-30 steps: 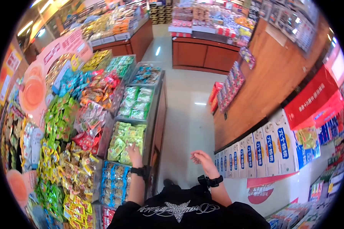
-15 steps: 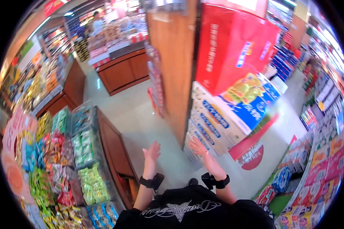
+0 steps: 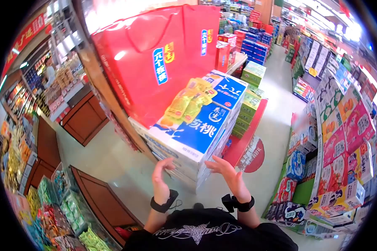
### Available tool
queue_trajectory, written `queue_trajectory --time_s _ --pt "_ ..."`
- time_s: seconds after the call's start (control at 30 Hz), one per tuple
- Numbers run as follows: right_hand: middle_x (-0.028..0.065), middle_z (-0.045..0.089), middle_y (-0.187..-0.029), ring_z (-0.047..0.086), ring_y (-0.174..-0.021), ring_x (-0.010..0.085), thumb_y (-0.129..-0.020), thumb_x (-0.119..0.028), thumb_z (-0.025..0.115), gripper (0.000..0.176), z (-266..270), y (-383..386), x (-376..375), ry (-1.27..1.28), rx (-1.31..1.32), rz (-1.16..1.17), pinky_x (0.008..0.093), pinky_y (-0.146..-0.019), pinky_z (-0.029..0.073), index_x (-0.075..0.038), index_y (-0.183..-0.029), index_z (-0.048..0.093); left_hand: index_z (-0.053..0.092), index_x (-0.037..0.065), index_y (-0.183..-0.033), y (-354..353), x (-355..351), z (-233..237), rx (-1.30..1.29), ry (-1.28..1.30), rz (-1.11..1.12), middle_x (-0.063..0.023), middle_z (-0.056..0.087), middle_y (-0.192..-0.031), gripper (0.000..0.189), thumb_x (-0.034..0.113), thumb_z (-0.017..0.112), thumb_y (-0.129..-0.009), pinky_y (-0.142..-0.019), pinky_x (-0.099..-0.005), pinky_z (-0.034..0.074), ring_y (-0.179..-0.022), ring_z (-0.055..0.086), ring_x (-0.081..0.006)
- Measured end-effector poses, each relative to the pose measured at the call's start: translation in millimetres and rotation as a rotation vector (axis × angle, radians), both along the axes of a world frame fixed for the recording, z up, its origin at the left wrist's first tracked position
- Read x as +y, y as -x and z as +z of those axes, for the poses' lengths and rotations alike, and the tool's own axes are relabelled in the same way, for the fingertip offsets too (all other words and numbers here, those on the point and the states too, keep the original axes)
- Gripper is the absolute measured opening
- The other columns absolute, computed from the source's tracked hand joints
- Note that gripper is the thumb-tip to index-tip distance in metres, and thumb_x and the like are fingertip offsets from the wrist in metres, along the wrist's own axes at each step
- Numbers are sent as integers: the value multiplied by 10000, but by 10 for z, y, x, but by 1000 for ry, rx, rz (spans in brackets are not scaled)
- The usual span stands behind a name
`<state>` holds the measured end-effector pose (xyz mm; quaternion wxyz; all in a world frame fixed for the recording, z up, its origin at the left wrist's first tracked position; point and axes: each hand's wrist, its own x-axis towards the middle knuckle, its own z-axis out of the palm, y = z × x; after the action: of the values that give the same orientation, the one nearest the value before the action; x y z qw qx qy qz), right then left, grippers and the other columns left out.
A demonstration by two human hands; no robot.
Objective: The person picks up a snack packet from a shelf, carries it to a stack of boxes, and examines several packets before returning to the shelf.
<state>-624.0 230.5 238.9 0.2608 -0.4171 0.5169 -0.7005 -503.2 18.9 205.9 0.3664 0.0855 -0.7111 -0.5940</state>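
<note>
Pale floor [image 3: 256, 184] opens beside stacked cartons [image 3: 197, 138] — left hand [image 3: 160, 180] and right hand [image 3: 231, 178] near their front edge, fingers [image 3: 215, 165] apart.

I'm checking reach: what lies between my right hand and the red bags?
In the head view, a blue-topped carton with yellow-green pouches on it.

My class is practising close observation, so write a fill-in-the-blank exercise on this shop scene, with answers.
The large glossy carrier bag is mainly ____.
The shiny yellowish plastic packets lie on a cardboard carton whose top is mainly ____.
The bare left hand and bare right hand hold ____.
The person's black shirt bears a silvery five-pointed ____.
Missing words: red; blue; nothing; star.
</note>
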Motion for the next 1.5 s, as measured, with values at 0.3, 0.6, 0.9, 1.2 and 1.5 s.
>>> queue_trajectory --time_s 0.3,0.6,0.9,1.2,1.5 --pt "146 406 -1430 332 -1349 274 -919 -584 346 756 66 267 -193 84 198 -124 420 -1108 179 22 -1369 386 620 23 -1094 514 -93 551 22 634 74 -117 596 -1152 870 727 160 -871 -1011 -440 287 -1140 479 -320" --pt "114 461 -1390 381 -1318 250 -860 -514 518 726 269 589 -691 -302 775 -430 472 -1013 175 -61 -1406 365 600 83 -1190 870 -266 647 -190 899 152 -119 546 -1261 486 368 620 -797 -992 -446 309 -1191 461 -324" --pt "42 543 -1304 493 -1150 224 -832 -355 618 569 314 697 -857 -439 1054 -571 435 -848 293 -134 -1338 481 649 116 -1132 907 -279 698 -252 975 116 -85 578 -1260 400 312 587 -789 -963 -414 341 -1145 511 -300" --pt "48 487 -1350 471 -1069 244 -799 -268 646 563 343 737 -885 -411 1118 -506 418 -853 317 -89 -1312 499 615 98 -1181 895 -277 668 -231 945 129 -135 542 -1283 451 325 605 -792 -956 -416 338 -1131 514 -290" --pt "92 458 -1386 450 -1102 197 -835 -173 604 544 328 792 -692 -193 625 -293 345 -930 308 -72 -1355 482 528 69 -1285 842 -245 634 -221 905 196 -177 483 -1327 549 324 616 -806 -998 -446 292 -1171 469 -326"
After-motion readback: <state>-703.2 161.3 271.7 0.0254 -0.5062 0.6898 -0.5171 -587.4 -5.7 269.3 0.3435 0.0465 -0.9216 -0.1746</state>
